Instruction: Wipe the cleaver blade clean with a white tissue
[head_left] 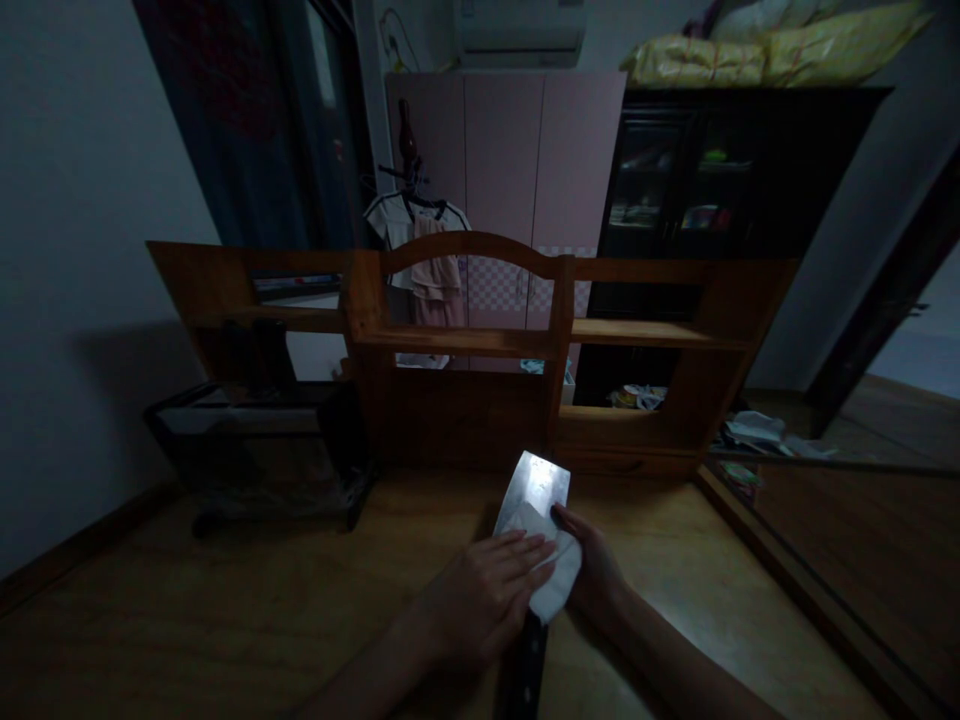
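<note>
A kitchen cleaver (541, 478) with a bright, broad metal blade points away from me, its dark riveted handle (529, 660) toward me. White tissue (559, 585) covers the lower part of the blade. My left hand (487, 590) presses it against the blade from the left, fingers together and laid across it. On the right, my right hand (596, 570) grips the blade's side, thumb in front and the other fingers hidden behind. Neither hand is on the handle.
Beyond the blade, a wooden shelf unit (465, 340) stands on the wooden surface (300, 610). At left is a dark glass-sided case (255, 450). A raised wooden edge (795, 590) runs along the right. Clothes (435, 260) hang behind the shelves, before pink cabinets (502, 150).
</note>
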